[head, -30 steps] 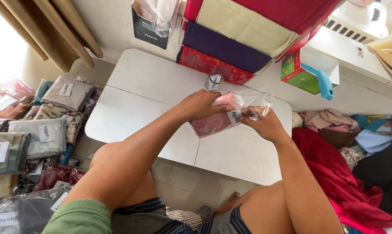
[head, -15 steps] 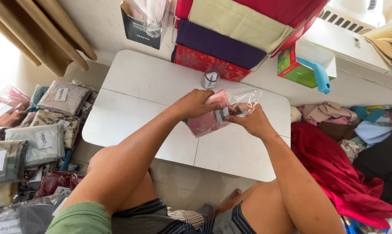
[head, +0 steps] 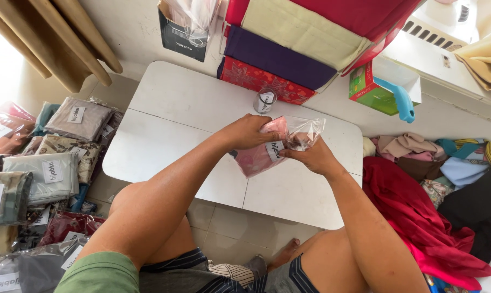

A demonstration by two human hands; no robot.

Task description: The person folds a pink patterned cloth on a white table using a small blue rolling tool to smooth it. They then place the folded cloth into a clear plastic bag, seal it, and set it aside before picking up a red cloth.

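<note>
Head view is showing you holding a clear plastic bag (head: 281,145) with a folded pink cloth (head: 256,157) inside it, just above the white desk (head: 180,108). Your left hand (head: 249,132) is gripping the bag's upper left edge, fingers curled shut over the plastic and the pink fabric beneath. Your right hand (head: 310,157) is pinching the bag's right side, fingers closed on the loose, empty end of the plastic. Compared with a moment ago, both hands are sitting a little lower and closer to you, and the open end of the bag is looking more gathered between them; the cloth appears to be fully inside, with a white label facing up. A small roll of clear tape (head: 265,101) is standing on the desk just beyond your hands, untouched. Stacked folded fabrics (head: 289,59) in red, purple and cream are leaning against the wall behind it. Already bagged cloths (head: 50,163) are piling up on the floor to your left, and loose garments (head: 419,206) are lying to your right.
</note>
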